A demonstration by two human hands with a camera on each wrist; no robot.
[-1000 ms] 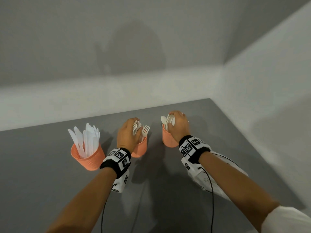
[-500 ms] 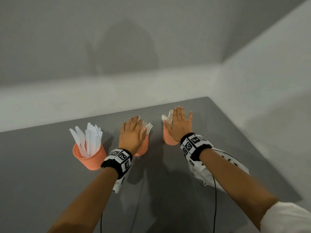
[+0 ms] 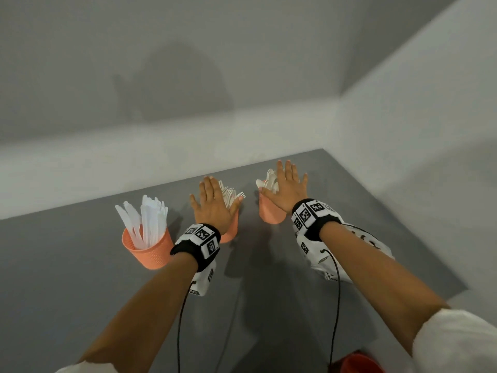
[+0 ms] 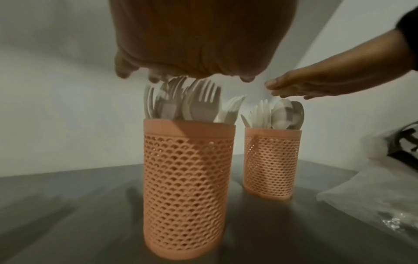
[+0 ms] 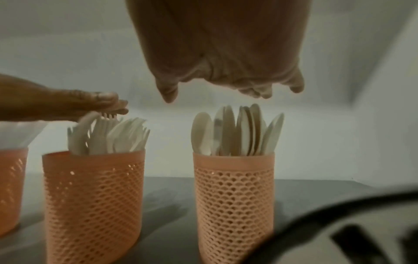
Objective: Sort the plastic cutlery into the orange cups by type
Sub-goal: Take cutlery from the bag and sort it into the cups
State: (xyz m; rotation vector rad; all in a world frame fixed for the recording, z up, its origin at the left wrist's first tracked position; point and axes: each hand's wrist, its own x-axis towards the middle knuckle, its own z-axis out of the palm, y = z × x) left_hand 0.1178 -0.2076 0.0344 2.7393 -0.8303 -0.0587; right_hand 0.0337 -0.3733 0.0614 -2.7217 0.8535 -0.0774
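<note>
Three orange perforated cups stand in a row on the grey table (image 3: 67, 292). The left cup (image 3: 150, 251) holds white knives (image 3: 148, 219). The middle cup (image 4: 187, 187) holds forks (image 4: 199, 103). The right cup (image 5: 235, 200) holds spoons (image 5: 235, 130). My left hand (image 3: 212, 203) hovers flat, fingers straight, just above the fork tips. My right hand (image 3: 287, 187) hovers flat above the spoons, a small gap below it. Neither hand holds anything.
White plastic packaging (image 3: 347, 251) lies on the table under my right forearm. A red object (image 3: 357, 363) shows at the bottom edge. Pale walls (image 3: 242, 63) close off the table's far and right sides. Cables hang from both wrists.
Both hands have let go of the cutlery bundles they gripped in the cups, spread their fingers flat and lifted a little above the tips.
</note>
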